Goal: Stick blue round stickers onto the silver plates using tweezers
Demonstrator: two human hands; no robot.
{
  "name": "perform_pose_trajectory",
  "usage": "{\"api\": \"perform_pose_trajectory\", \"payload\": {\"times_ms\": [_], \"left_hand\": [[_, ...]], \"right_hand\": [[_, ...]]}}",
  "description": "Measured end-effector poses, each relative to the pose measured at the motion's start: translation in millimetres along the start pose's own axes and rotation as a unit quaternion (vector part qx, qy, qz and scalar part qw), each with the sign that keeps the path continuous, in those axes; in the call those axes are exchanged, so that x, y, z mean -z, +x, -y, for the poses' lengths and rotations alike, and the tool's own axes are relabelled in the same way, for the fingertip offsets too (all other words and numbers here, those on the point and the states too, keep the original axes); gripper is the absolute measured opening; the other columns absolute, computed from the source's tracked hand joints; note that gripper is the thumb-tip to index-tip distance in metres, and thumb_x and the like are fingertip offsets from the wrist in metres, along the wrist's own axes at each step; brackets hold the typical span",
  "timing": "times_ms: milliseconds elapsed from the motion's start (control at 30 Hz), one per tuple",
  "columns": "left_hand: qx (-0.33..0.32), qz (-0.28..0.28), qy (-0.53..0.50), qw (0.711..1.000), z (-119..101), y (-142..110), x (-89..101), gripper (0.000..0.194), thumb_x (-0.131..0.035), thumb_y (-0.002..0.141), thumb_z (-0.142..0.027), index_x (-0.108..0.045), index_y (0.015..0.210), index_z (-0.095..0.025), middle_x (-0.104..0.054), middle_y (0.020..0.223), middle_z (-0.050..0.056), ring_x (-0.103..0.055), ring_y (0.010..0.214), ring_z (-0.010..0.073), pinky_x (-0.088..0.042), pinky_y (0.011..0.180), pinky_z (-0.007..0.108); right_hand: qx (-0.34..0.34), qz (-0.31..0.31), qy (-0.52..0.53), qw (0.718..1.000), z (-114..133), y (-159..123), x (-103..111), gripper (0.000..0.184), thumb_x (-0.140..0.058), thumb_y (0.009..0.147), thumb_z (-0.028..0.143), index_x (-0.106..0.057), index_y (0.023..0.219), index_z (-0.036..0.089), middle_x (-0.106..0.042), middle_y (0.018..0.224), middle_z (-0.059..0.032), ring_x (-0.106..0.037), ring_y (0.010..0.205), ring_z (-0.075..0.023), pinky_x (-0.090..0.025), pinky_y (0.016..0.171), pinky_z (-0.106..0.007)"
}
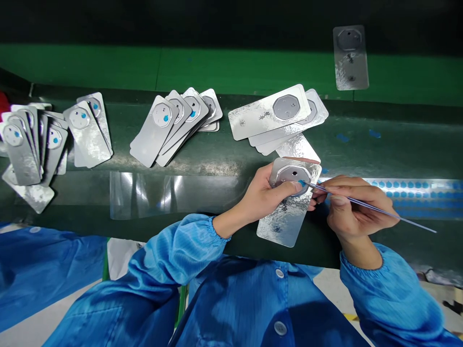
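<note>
- And here's the left hand (258, 195), closed around a silver plate (280, 226), thumb pressed across the plate's face.
- The plate sits near the middle of the scene, tilted slightly, its octagonal recess at the far end and dark markings towards the near end.
- Over on the right, the right hand (361, 207) has a slim metal tool (379, 209) pinched between thumb and fingers, its long tail slanting off to the right.
- The tool's tip is right at a blue sticker (301, 183) in the recess, just beside the left thumb; whether the tip grips it, you cannot tell from here.
- Beyond the held plate, a loose fan of plates (253, 120) lies on the dark green tabletop (405, 149).
- Left of that, another fanned stack (148, 137), blue spots showing in several recesses.
- Further left, a small group of plates (88, 137), and at the left edge a crowded, overlapping pile (23, 159).
- Far right, one lone plate (350, 72) lies on a green surface.
- To the right, a sheet of blue stickers (423, 197) lies in neat rows, partly behind the right hand.
- And on the left, a clear strip (181, 193), flat, on the near side of the fanned stack.
</note>
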State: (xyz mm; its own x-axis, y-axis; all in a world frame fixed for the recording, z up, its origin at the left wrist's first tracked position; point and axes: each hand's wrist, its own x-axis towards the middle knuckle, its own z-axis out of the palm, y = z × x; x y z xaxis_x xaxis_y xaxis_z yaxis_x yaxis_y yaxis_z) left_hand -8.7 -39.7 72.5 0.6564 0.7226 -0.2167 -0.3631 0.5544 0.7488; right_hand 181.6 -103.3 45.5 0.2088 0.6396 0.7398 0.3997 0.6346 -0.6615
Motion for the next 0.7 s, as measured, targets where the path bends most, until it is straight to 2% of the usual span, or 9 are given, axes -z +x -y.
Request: {"api": "perform_pose_trajectory", "payload": {"times_ms": [267, 400, 500, 567, 700], "left_hand": [[-0.016, 0.006, -0.004, 1.000, -2.8, 0.8, -2.5, 0.040, -0.102, 0.082, -0.038, -0.087, 0.114, -0.019, -0.081, 0.093, 0.002, -0.080, 0.078, 0.0200, -0.072, 0.074, 0.033], [0.007, 0.019, 0.011, 1.000, -2.6, 0.4, -1.9, 0.047, -0.095, 0.086, -0.043, -0.088, 0.127, -0.020, -0.084, 0.098, 0.005, -0.081, 0.082, 0.0233, -0.072, 0.076, 0.037], [-0.027, 0.013, 0.060, 0.998, -1.8, 1.2, 1.5, 0.041, -0.089, 0.087, -0.037, -0.089, 0.124, -0.020, -0.086, 0.103, 0.007, -0.082, 0.090, 0.0240, -0.069, 0.083, 0.035], [-0.039, 0.010, 0.075, 0.996, -0.5, 2.0, 5.1, 0.039, -0.088, 0.086, -0.035, -0.089, 0.122, -0.020, -0.087, 0.107, 0.007, -0.081, 0.095, 0.0245, -0.067, 0.085, 0.035], [-0.019, 0.007, 0.034, 0.999, 5.7, 4.3, 10.8, 0.038, -0.088, 0.085, -0.035, -0.084, 0.120, -0.021, -0.085, 0.109, 0.006, -0.081, 0.094, 0.0248, -0.068, 0.085, 0.037]], "right_hand": [[-0.014, 0.008, 0.009, 1.000, 1.8, 1.5, 1.1, 0.018, -0.087, 0.110, 0.026, -0.093, 0.127, 0.029, -0.085, 0.083, -0.0031, -0.080, 0.064, -0.0245, -0.064, 0.052, -0.038], [-0.034, 0.003, -0.002, 0.999, 2.8, 1.1, 3.4, 0.009, -0.087, 0.110, 0.034, -0.092, 0.116, 0.031, -0.082, 0.079, -0.0022, -0.079, 0.062, -0.0245, -0.063, 0.050, -0.038], [-0.060, -0.005, 0.008, 0.998, 3.8, -0.1, 5.0, 0.010, -0.088, 0.110, 0.039, -0.092, 0.110, 0.031, -0.081, 0.077, -0.0022, -0.077, 0.058, -0.0235, -0.060, 0.046, -0.036], [-0.062, -0.004, 0.023, 0.998, 4.5, -0.3, 4.6, 0.009, -0.087, 0.111, 0.037, -0.092, 0.112, 0.030, -0.081, 0.078, -0.0023, -0.076, 0.057, -0.0226, -0.059, 0.043, -0.035], [-0.052, -0.019, 0.050, 0.997, 6.3, 3.1, 0.6, 0.010, -0.087, 0.112, 0.034, -0.093, 0.117, 0.027, -0.082, 0.079, -0.0026, -0.076, 0.058, -0.0213, -0.057, 0.041, -0.031]]}}
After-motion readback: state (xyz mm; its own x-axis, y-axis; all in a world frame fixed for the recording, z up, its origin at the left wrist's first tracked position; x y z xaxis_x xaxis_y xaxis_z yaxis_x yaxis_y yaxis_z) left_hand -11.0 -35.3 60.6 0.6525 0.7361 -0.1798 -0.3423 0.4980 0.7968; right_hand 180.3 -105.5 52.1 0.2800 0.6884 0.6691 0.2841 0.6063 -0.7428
